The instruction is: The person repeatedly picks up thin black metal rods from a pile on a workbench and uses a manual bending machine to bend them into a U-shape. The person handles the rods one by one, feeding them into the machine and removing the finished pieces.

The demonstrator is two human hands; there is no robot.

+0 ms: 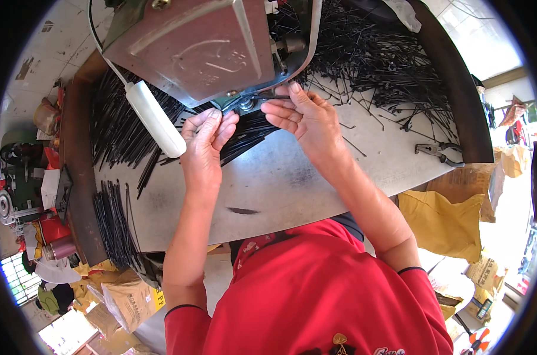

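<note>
My left hand (208, 135) is closed in a pinch, fingertips just under the lower edge of a reddish-brown machine housing (185, 56). Thumb and forefinger of my right hand (304, 115) pinch a thin black rod (268, 97) to the right of the machine's small round metal working part (246, 104). The rod runs toward that part; whether it reaches my left fingers is hard to see. Behind my left hand lie many straight black rods (245, 137). A long white lamp (156, 120) hangs beside my left wrist.
Black rods with bent ends (393, 77) spread over the right of the metal table (268, 171). A bundle of rods (111, 222) lies at the left edge. Pliers (439, 152) rest by the right rim. A raised brown border (79, 160) surrounds the table. Yellow sacking (443, 222) hangs at right.
</note>
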